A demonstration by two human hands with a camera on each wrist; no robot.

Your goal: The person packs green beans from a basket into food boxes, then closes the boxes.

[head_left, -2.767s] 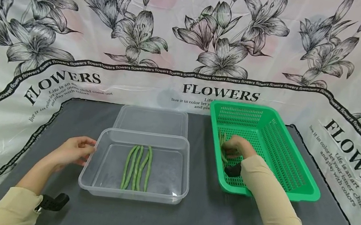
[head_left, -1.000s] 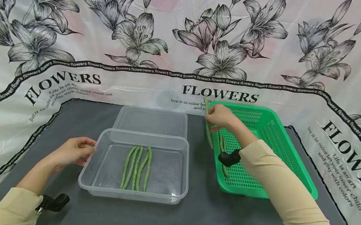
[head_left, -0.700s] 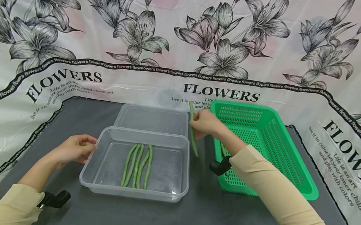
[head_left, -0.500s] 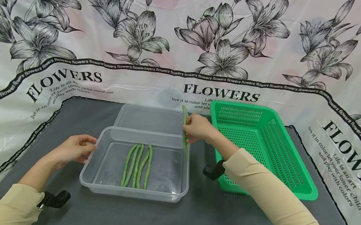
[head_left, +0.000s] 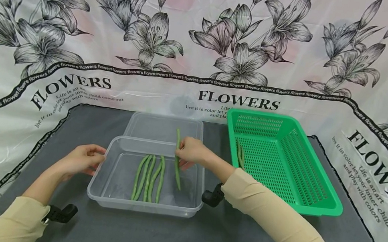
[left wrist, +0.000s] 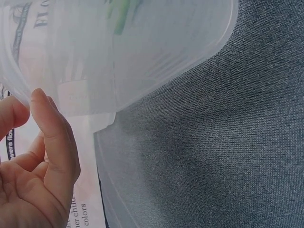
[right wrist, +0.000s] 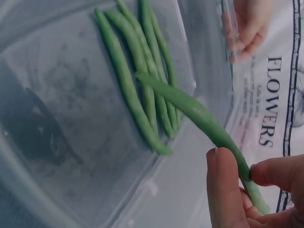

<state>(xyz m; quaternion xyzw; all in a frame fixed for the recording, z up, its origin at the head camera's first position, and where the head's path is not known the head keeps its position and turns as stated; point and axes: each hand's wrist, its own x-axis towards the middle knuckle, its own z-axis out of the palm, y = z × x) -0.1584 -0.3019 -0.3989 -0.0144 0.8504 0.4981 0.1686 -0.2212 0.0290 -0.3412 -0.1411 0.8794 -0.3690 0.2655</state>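
My right hand [head_left: 190, 152] pinches a green bean [right wrist: 204, 118] between thumb and fingers, over the right part of a clear plastic container [head_left: 101, 194]. The held bean slants downward, apart from the others in the right wrist view. Several green beans [head_left: 148, 178] lie side by side, lengthwise, on the container's floor. At the container's left rim, my left hand [head_left: 81, 159] holds the edge between thumb and forefinger; the left wrist view shows the fingertips [left wrist: 40, 102] at that rim. A few more beans [head_left: 240, 155] rest along the left side of a green basket [head_left: 278, 204].
Behind the container lies a clear lid [head_left: 157, 126], partly hidden by it. A grey cloth [head_left: 122, 233] covers the table. Beyond it hangs a flower-printed sheet [head_left: 161, 92]. Each wrist wears a black device [head_left: 63, 213].
My right hand took a bean out of the green basket and carried it left and down, over the container. The left hand has stayed at the rim.
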